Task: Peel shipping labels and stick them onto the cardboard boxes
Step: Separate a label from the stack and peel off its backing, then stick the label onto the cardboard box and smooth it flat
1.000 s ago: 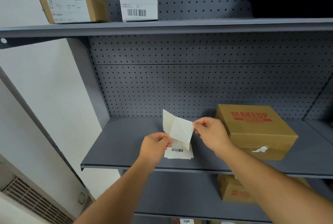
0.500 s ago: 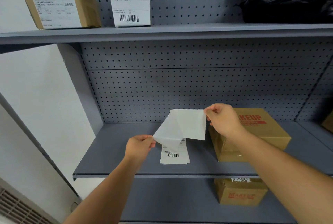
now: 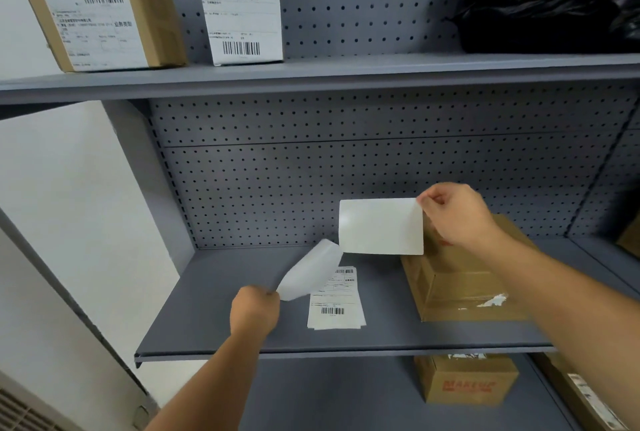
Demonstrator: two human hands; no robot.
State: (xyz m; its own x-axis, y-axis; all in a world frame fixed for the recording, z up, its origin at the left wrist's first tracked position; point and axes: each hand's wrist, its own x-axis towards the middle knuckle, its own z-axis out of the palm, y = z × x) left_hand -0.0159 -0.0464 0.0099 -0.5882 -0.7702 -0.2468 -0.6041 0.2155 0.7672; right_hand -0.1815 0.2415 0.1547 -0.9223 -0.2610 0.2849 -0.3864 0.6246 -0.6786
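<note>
the white rectangular label [image 3: 381, 226] is now fully apart from its glossy curled backing sheet [image 3: 310, 271], no longer joined as half a second ago. grey metal pegboard shelf [image 3: 214, 326] below, brown cardboard box [image 3: 460, 288] at right. right hand [image 3: 457, 216] pinches the label's top corner, just beside the box. left hand [image 3: 254, 309] clenches the backing. a small stack of printed labels [image 3: 336, 302] lies on the shelf.

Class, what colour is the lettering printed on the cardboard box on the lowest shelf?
Red, on the brown cardboard box; the head view shows it.
</note>
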